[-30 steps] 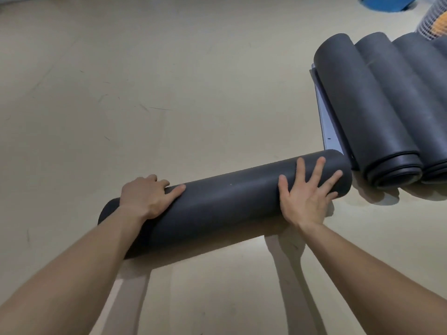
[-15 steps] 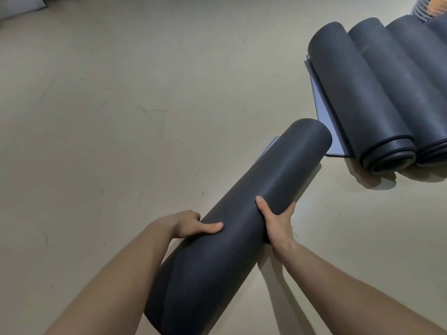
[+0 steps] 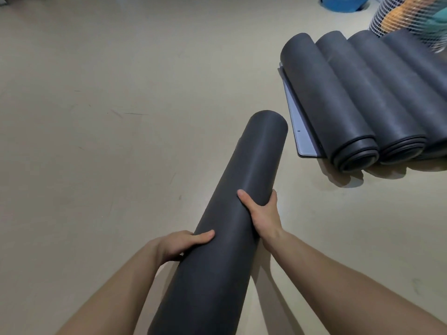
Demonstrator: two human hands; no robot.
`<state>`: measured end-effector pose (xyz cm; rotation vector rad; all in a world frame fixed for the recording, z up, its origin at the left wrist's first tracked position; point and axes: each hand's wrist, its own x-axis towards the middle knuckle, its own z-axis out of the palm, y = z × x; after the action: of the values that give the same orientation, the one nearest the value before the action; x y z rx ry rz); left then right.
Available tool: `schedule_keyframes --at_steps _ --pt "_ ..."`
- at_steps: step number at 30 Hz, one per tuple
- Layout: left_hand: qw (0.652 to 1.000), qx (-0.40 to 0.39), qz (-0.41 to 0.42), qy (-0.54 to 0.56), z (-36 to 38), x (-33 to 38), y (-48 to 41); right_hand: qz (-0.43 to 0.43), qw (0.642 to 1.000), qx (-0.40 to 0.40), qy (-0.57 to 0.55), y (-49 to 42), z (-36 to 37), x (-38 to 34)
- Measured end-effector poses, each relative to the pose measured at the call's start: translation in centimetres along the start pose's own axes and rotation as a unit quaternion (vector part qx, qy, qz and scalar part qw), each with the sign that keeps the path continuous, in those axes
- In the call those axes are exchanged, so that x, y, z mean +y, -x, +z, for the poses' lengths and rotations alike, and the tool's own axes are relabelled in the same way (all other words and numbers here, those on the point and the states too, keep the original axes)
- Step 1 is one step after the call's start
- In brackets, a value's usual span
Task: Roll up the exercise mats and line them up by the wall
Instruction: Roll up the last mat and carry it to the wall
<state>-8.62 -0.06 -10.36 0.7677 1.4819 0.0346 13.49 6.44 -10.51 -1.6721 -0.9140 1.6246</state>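
Left grip and right grip clasp my rolled mat, near end cropped; mat row at two o'clock.

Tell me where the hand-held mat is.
The rolled mat is lower centre in the head view, gripped by left hand and right hand, left of the row of mats.

The rolled mat is left of and nearer than the row of mats (touching side by side).
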Motion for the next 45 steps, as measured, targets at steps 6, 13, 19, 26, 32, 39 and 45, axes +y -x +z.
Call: schedule_keyframes --at_steps 6,13,19,26,32,39,45 --pt "0.989 -0.005 0.041 0.142 1.8 1.4 -1.9 0.001 0.999 -0.030 -0.014 0.0 -1.1 1.1" --pt "0.974 0.067 0.080 0.203 3.0 5.6 -0.9 -0.016 0.999 -0.025 -0.039 -0.3 -2.1 -1.8" --pt "0.968 0.098 0.078 0.217 7.5 12.0 7.4 -0.028 0.997 -0.050 -0.052 4.8 -8.0 -8.3" --pt "0.980 0.069 0.102 0.156 14.8 23.8 18.6 -0.013 0.994 -0.005 -0.106 14.3 -17.5 -17.8" --pt "0.991 0.017 0.096 0.089 24.2 34.2 27.0 0.001 0.985 0.066 -0.161 23.1 -29.4 -24.1" --pt "0.994 -0.074 0.086 -0.009 38.1 44.8 31.9 0.009 0.961 0.186 -0.206 32.3 -45.5 -27.8" --pt "0.977 -0.172 0.090 -0.091 51.5 48.9 31.3 0.029 0.922 0.305 -0.237 39.1 -57.3 -24.9"
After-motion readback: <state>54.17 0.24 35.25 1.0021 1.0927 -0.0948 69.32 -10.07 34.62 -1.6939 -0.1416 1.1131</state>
